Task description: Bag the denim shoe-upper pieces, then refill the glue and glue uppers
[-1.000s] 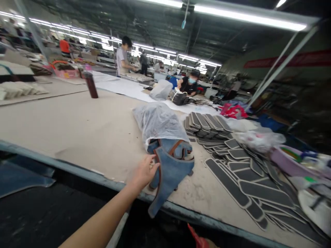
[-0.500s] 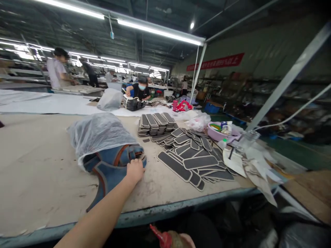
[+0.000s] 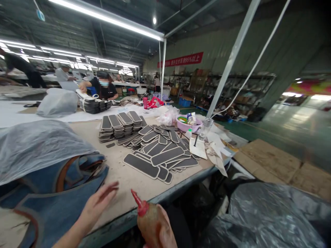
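Observation:
My left hand (image 3: 99, 201) is off the table, fingers stretched out, with nothing in it. It is beside blue panels with brown and grey trim (image 3: 59, 193), which lie on the table partly under a translucent plastic sheet (image 3: 38, 144). In my right hand (image 3: 167, 227) is a brownish squeeze bottle (image 3: 151, 224) with a red pointed nozzle, tilted up at the table's front edge. Beyond the nozzle lies a loose heap of dark grey strips with pale borders (image 3: 168, 156). Neat stacks of similar strips (image 3: 120, 125) stand behind the heap.
At the right of the table are a lilac basin (image 3: 184, 127) of small items, a clear jar (image 3: 206, 128) and pale scraps (image 3: 216, 151). A metal post (image 3: 232, 58) rises there. Cardboard (image 3: 269, 162) and black plastic (image 3: 269, 213) lie to the right. A masked co-worker (image 3: 103, 88) handles stacks across the table.
My left hand has let go of the blue panels and drawn back, fingers opening. The bottle in my right hand has come up into fuller view. My view has turned right.

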`<state>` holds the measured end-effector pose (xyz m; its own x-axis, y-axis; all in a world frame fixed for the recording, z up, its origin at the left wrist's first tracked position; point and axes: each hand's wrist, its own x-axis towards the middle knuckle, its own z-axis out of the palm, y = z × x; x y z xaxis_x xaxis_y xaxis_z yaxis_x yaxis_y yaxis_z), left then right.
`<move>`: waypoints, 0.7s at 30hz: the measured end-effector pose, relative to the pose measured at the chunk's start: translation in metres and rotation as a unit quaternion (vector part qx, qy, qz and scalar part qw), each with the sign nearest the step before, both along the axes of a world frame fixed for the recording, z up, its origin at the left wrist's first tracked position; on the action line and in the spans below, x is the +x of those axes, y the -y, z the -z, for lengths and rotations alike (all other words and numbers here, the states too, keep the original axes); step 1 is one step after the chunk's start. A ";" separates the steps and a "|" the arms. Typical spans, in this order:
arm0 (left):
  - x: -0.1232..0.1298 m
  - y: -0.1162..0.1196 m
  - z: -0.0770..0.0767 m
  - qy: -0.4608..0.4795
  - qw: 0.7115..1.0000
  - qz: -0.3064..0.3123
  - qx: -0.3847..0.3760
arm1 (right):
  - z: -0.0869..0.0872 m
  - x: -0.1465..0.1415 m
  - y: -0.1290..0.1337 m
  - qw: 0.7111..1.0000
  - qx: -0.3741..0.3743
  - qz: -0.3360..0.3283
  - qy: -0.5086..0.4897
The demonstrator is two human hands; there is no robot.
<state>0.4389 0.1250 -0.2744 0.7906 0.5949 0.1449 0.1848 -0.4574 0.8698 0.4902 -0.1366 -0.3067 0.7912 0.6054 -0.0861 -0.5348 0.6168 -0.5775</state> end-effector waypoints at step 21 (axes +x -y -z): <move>0.100 0.046 0.010 0.086 0.968 -0.181 -0.151 | -0.036 0.322 0.051 0.812 -0.410 0.316 0.272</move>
